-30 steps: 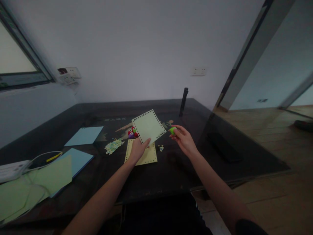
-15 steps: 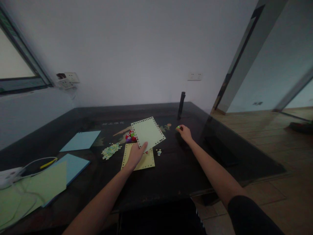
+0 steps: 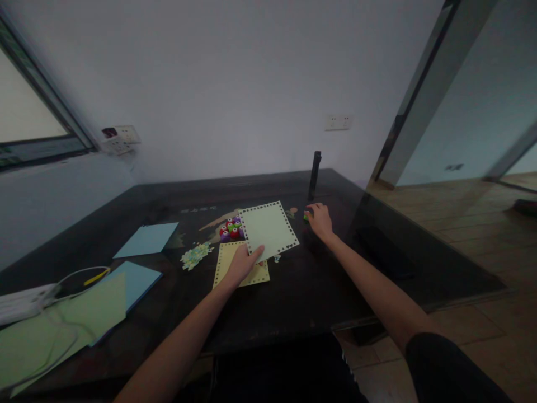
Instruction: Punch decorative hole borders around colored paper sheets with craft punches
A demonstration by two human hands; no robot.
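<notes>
Compared with the earlier view, the green sheet (image 3: 271, 228) is lying flatter and further right, and the right hand (image 3: 321, 222) is sitting lower on the table (image 3: 293, 302), near the black post (image 3: 314, 174). The left hand (image 3: 242, 263) is pinching the sheet's near corner, thumb on top, holding it raised over the yellow sheet (image 3: 224, 266) and just beside the cluster of punches (image 3: 232, 228). The right hand is curling over the small green punch (image 3: 306, 217) — whether the fingers are gripping it or only resting on it cannot be told.

Hazards, as judged: the one-corner hold is leaving the sheet free to droop or twist, so its perforated edge is at risk of snagging on the punches or tearing. A forearm sweeping low is also risking the scraps (image 3: 195, 254) — they are lying loose.
</notes>
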